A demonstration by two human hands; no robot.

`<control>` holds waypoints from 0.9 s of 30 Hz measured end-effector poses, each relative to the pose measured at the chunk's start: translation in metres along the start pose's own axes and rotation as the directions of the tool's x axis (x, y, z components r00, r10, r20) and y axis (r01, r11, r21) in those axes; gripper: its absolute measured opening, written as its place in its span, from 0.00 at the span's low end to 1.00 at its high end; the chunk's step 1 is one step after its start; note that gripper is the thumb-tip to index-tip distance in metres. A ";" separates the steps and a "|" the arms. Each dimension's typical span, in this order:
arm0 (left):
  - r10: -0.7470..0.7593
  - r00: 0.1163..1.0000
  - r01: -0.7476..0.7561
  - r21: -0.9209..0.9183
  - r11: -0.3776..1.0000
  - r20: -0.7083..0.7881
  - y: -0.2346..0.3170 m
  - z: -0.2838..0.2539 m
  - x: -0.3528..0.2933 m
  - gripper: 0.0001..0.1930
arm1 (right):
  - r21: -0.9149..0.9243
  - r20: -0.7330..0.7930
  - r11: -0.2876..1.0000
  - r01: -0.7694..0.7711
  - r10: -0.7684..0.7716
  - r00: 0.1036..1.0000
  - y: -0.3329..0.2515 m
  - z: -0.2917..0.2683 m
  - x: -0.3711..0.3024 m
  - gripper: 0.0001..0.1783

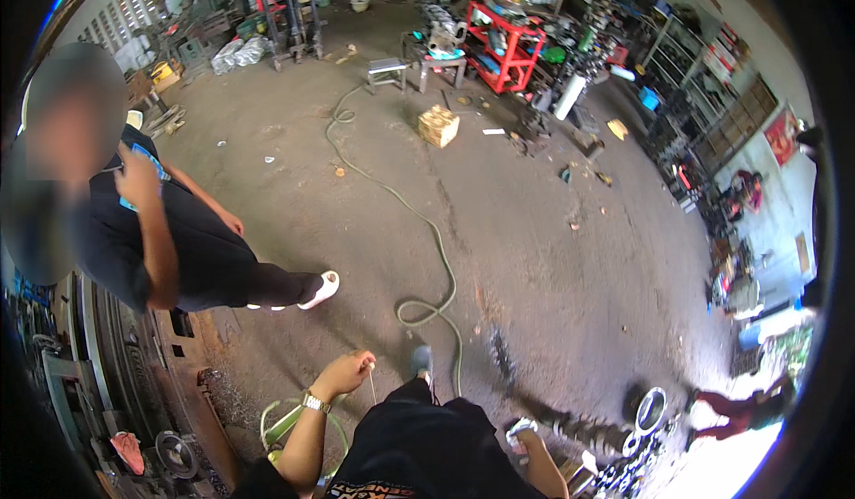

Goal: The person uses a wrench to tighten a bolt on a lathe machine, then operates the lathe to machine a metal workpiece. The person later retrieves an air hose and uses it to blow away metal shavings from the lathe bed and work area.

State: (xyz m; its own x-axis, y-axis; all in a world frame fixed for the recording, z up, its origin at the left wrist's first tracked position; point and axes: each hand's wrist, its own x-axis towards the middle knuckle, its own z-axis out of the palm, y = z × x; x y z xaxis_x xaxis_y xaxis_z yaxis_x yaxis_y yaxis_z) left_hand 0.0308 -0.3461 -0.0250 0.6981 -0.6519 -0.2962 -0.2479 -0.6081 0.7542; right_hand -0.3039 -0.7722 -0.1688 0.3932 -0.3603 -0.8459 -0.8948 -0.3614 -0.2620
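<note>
My left hand [346, 374], with a metal-banded watch on the wrist, is raised in front of my body. Its fingers are closed in a pinch on a thin pale strand [372, 385] that hangs downward; whether it is string or wire I cannot tell. Lower and to the right, my right hand [532, 446] hangs by my side. Its fingers are closed around a small whitish, crumpled-looking thing [519, 428], partly hidden by the hand and too small to name. Both hands are apart from each other and from the floor.
A green hose [436, 227] loops across the floor towards my feet. At left stands a person [187, 241] in dark clothes; another person [735, 410] is at far right. A wooden block [438, 126], a red cart [505, 67], a metal ring [639, 417] and metal parts lie around.
</note>
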 end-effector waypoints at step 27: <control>-0.966 0.251 0.056 -0.995 0.085 -0.069 -0.287 -0.263 0.327 0.09 | 0.207 0.090 0.916 0.344 -0.368 0.926 -0.848 -0.388 0.507 0.11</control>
State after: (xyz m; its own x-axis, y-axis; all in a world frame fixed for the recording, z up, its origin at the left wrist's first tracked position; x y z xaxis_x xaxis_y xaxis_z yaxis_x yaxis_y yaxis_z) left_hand 0.5068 -0.2657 -0.1839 0.4608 0.4546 -0.7622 0.6860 0.3625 0.6309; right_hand 0.7363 -0.9825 -0.1950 0.6742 -0.1235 -0.7281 -0.7281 -0.2766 -0.6272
